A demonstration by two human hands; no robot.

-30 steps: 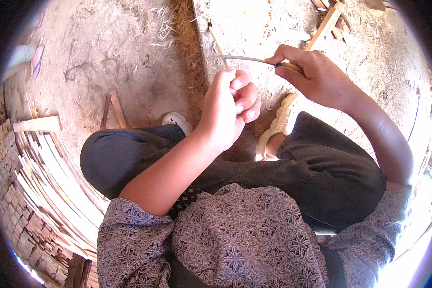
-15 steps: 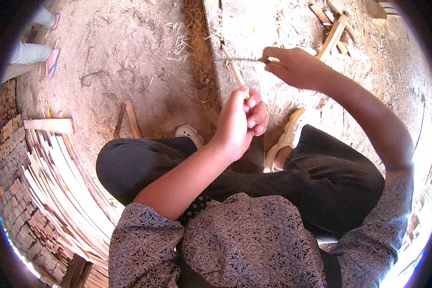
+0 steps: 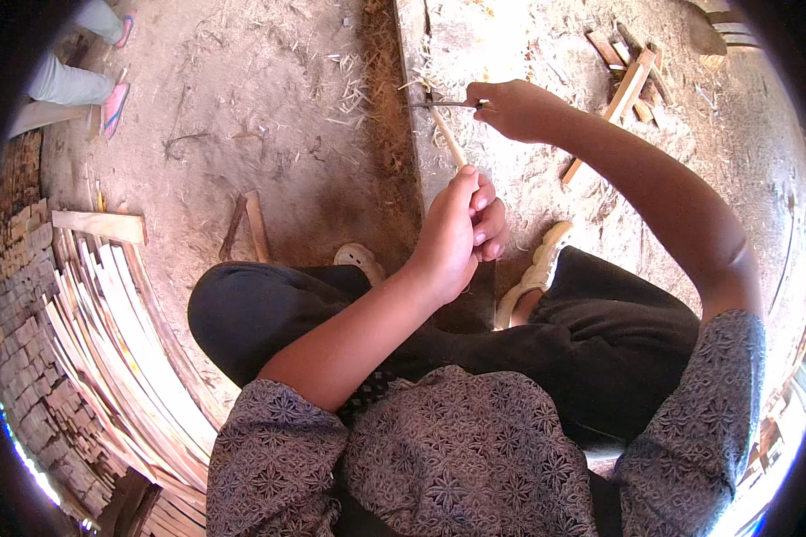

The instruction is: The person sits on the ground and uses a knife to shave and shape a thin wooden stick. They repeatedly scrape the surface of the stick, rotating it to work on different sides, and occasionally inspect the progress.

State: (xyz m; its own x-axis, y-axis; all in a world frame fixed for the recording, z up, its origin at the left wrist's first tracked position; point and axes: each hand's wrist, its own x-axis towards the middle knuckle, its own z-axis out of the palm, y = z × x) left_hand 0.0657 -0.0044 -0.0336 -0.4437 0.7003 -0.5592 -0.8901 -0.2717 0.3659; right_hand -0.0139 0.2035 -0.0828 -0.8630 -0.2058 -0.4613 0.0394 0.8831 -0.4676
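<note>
Around the centre of the frame are two hands, one left hand (image 3: 461, 228) and one right hand (image 3: 518, 111), one thin stick (image 3: 449, 140), one knife (image 3: 457, 105) and two pale clogs (image 3: 544, 257). Upper left shows two pink sandals (image 3: 114, 109); the wooden strips (image 3: 130, 313) at left are too many to count.

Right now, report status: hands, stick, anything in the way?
Left hand closed around stick. Right hand holding knife across stick's far part. Wood pieces lie farther right.

Free room left of the pale stick (image 3: 450, 140); knife blade (image 3: 452, 105) in the way across its far end.
</note>
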